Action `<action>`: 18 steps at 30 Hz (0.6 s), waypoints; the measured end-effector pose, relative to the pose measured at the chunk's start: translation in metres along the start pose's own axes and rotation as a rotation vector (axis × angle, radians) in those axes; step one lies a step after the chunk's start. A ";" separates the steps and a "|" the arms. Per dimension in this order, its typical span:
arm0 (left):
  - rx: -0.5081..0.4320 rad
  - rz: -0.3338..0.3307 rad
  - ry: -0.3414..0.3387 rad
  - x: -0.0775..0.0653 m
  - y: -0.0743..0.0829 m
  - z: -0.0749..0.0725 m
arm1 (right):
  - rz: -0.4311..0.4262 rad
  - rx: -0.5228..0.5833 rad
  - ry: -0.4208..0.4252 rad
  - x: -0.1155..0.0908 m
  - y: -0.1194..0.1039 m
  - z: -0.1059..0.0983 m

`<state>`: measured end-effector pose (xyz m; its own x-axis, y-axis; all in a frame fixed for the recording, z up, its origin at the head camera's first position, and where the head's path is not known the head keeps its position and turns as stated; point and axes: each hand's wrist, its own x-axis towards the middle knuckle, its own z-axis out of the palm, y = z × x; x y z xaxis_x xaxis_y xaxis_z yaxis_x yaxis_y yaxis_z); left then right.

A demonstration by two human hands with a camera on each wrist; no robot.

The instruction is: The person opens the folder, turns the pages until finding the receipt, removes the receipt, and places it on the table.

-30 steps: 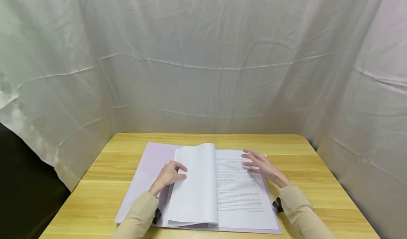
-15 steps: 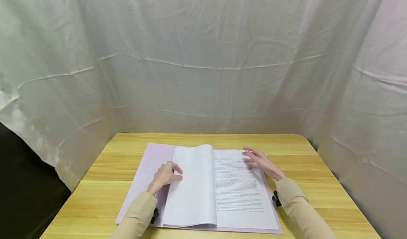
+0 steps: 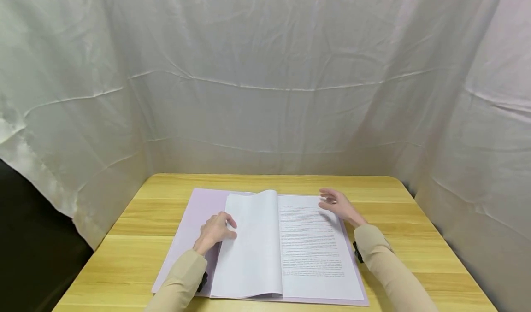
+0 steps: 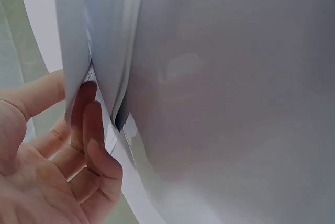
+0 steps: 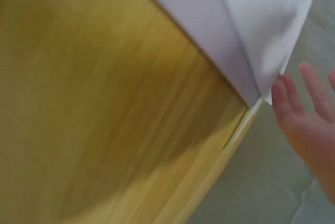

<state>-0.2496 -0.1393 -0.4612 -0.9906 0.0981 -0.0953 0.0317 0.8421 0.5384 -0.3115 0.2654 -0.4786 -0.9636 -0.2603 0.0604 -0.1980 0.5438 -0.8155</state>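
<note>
A pale lilac folder (image 3: 207, 201) lies open on the table, with white sheets inside it. On its left half, turned sheets (image 3: 249, 247) show a blank side and bulge near the middle fold. My left hand (image 3: 215, 231) holds their left edge; in the left wrist view the thumb lies on one side of the paper and the fingers (image 4: 94, 130) on the other. A printed page (image 3: 311, 243) faces up on the right half. Over its upper right corner my right hand (image 3: 338, 206) hovers with loosely bent fingers, the fingertips close to the corner in the right wrist view.
The folder rests on a wooden table (image 3: 419, 256) near its front edge. Pale grey cloth (image 3: 265, 118) hangs behind the table and along both sides. A black area (image 3: 37, 243) shows at the lower left.
My left hand has moved slightly left with the turned sheets, which lie lower and flatter now. My right hand stays by the page's upper corner, its fingers drawn closer together.
</note>
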 end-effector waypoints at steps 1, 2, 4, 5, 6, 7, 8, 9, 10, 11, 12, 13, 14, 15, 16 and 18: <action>0.002 -0.003 0.000 0.000 0.000 0.000 | -0.006 -0.036 0.015 0.001 0.001 0.001; 0.009 -0.004 0.003 -0.001 0.001 0.001 | -0.002 -0.062 0.026 0.003 0.002 0.001; 0.013 -0.009 0.006 -0.001 0.000 0.001 | 0.006 -0.113 0.046 0.005 0.005 0.002; 0.018 -0.010 0.007 -0.001 0.001 0.001 | 0.012 -0.133 0.049 0.006 0.007 0.002; 0.021 -0.012 0.007 -0.001 0.000 0.002 | 0.021 -0.141 0.048 0.006 0.007 0.003; 0.026 -0.013 0.007 -0.001 0.000 0.002 | 0.032 -0.154 0.046 0.007 0.008 0.003; 0.030 -0.010 0.009 -0.001 0.000 0.003 | 0.043 -0.160 0.047 0.007 0.008 0.002; 0.031 -0.011 0.007 -0.001 0.000 0.003 | 0.047 -0.168 0.051 0.008 0.009 0.003; 0.032 -0.011 0.008 -0.002 -0.001 0.003 | 0.049 -0.175 0.054 0.009 0.010 0.003; 0.034 -0.010 0.008 -0.002 -0.001 0.003 | 0.049 -0.180 0.060 0.009 0.010 0.003; 0.034 -0.010 0.009 -0.002 -0.001 0.003 | 0.047 -0.184 0.067 0.010 0.011 0.003; 0.035 -0.013 0.009 -0.002 -0.001 0.003 | 0.044 -0.191 0.077 0.010 0.012 0.003; 0.035 -0.015 0.011 -0.002 -0.001 0.004 | 0.039 -0.198 0.086 0.010 0.013 0.003; 0.035 -0.018 0.011 -0.002 -0.001 0.004 | 0.036 -0.203 0.097 0.011 0.013 0.004; 0.034 -0.020 0.012 -0.002 -0.001 0.004 | 0.034 -0.207 0.107 0.011 0.014 0.004; 0.032 -0.025 0.015 -0.002 -0.001 0.004 | 0.032 -0.211 0.125 0.011 0.014 0.004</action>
<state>-0.2473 -0.1378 -0.4650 -0.9930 0.0694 -0.0952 0.0114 0.8608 0.5088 -0.3246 0.2671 -0.4920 -0.9820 -0.1470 0.1182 -0.1879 0.7082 -0.6805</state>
